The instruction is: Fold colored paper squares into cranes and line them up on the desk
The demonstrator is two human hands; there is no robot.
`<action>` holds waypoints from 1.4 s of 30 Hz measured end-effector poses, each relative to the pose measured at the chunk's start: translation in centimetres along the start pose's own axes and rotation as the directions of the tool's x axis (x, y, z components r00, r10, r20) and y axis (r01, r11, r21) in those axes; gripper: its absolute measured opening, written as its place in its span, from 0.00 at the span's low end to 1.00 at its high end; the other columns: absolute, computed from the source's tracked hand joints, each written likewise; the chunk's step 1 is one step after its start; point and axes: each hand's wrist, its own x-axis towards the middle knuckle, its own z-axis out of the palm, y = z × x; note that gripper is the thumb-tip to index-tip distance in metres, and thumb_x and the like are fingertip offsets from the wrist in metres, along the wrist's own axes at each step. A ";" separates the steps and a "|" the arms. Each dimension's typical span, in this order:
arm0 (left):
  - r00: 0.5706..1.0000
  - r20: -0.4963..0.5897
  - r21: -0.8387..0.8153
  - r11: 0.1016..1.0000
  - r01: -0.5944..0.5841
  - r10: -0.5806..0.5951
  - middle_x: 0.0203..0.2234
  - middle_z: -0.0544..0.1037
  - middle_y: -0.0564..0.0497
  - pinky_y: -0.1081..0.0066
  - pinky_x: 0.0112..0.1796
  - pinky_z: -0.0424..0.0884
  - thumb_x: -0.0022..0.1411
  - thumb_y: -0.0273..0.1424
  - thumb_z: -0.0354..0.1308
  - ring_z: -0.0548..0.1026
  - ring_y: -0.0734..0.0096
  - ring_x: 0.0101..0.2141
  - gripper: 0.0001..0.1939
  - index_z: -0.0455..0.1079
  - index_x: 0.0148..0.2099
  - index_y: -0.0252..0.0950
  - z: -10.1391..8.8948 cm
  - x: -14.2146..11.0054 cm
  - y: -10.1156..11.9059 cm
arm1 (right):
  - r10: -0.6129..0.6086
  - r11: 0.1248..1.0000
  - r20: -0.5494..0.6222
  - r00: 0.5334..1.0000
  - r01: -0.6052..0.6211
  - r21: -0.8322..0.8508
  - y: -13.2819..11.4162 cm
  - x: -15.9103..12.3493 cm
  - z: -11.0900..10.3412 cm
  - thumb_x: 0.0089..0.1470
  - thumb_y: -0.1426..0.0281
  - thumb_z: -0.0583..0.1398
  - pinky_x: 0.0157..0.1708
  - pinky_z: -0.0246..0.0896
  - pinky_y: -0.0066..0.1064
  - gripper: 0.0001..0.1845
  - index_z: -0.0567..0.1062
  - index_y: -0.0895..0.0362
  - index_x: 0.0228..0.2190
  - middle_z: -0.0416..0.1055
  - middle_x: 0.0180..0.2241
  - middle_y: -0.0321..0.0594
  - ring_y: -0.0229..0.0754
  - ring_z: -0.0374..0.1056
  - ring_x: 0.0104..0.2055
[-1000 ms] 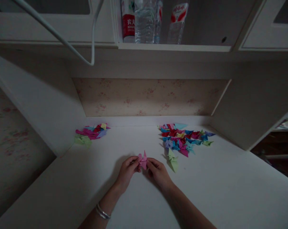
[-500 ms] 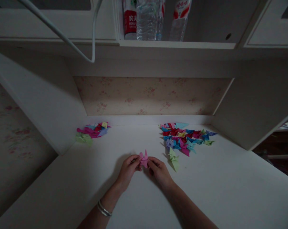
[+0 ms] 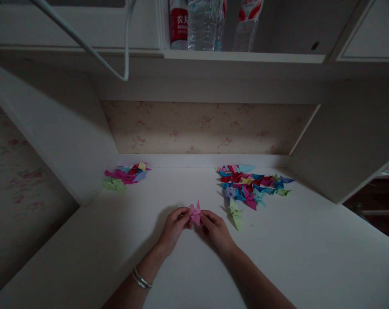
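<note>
A small pink origami crane [image 3: 195, 214] is held between my two hands above the white desk [image 3: 194, 274]. My left hand [image 3: 176, 226] pinches its left side between thumb and fingers. On the other side, my right hand [image 3: 216, 228] grips the crane's right edge with thumb and forefinger. One thin pink point sticks up between the hands. A light green paper crane [image 3: 235, 214] lies just beyond my right hand, beside a cluster of folded cranes [image 3: 246, 184] in several colours.
At the back left lies a smaller pile of coloured folded paper [image 3: 130, 174]. Plastic bottles [image 3: 202, 25] stand on the shelf overhead, and a white cable [image 3: 94, 53] hangs at upper left. Side panels [image 3: 329, 150] enclose the desk.
The view has shifted slightly. Both hands keep the same hold on the pink crane, with barely any movement of the fingers.
</note>
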 end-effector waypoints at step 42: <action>0.997 -0.034 -0.046 0.997 0.065 -0.067 0.22 0.70 0.53 0.75 0.25 0.65 0.51 0.39 0.64 0.68 0.75 0.23 0.14 0.72 0.33 0.32 -0.7 0.3 -0.3 | -0.281 0.952 -0.182 0.942 0.248 -0.180 -3.0 -3.0 -2.6 0.53 0.57 0.61 0.18 0.55 0.24 0.16 0.75 0.57 0.35 0.65 0.23 0.33 0.32 0.59 0.19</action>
